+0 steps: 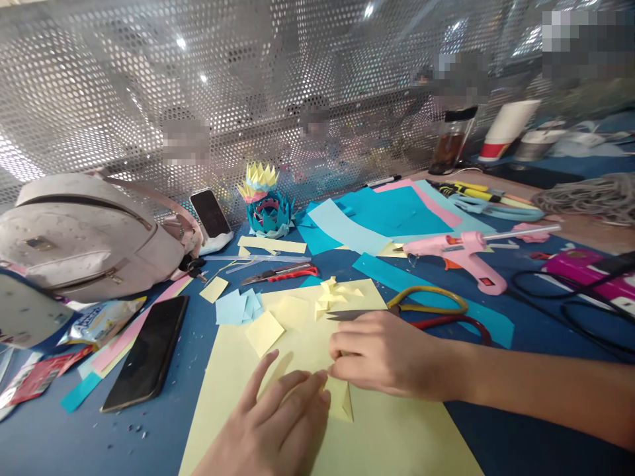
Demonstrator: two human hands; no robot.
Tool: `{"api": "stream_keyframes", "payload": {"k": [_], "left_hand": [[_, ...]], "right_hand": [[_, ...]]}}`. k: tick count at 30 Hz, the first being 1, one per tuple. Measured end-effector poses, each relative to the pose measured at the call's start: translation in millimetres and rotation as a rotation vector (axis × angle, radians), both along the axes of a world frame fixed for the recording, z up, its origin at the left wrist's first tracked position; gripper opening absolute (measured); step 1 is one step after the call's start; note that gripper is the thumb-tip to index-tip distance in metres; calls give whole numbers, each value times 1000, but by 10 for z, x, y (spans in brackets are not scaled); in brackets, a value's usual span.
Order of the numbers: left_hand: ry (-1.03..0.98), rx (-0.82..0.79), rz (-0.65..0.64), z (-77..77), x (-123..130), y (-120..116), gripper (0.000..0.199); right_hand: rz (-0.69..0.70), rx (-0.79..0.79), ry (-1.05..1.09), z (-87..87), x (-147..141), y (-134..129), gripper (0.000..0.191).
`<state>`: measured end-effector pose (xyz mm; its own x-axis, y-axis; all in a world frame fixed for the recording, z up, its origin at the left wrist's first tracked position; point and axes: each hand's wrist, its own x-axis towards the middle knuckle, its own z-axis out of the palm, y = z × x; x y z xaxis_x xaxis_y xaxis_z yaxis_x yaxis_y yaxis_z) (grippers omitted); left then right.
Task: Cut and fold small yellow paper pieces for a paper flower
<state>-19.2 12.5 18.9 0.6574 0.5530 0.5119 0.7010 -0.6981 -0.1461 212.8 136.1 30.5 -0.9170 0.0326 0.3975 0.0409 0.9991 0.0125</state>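
Note:
A small folded yellow paper [340, 400] lies on the large yellow sheet [397, 436], partly hidden by my fingers. My left hand [282, 416] presses its fingertips on the paper's upper left part, with one finger raised apart. From the right, my right hand [381, 354] has its curled fingers at the paper's top edge, fingertips meeting those of my left hand. Just above are folded yellow pieces [332, 296] and scissors [441, 305] with yellow and red handles. Yellow squares [265, 332] and light blue squares [233, 307] sit at the upper left of the sheet.
A black phone [149, 350] and a pale backpack [89, 231] are on the left. Behind are a red cutter [292, 272], a paper lotus [268, 205] and blue sheets [381, 215]. A pink glue gun [461, 254] rests to the right, near black cables [555, 311].

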Motion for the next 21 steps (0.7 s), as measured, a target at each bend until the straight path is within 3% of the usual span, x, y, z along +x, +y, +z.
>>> {"api": "stream_keyframes", "payload": {"k": [2, 7, 14, 18, 21], "left_hand": [[134, -23, -52, 79, -25, 10, 36], [208, -6, -61, 146, -61, 6, 33], [203, -12, -63, 122, -75, -4, 35], [207, -12, -64, 98, -79, 10, 38], [131, 27, -31, 16, -46, 10, 41]], "right_hand": [[17, 80, -1, 23, -10, -10, 27], [53, 146, -89, 146, -1, -26, 23], [4, -104, -78, 127, 42, -11, 35], [-193, -379, -31, 42, -32, -75, 19], [-299, -537, -52, 19, -91, -135, 21]]}}
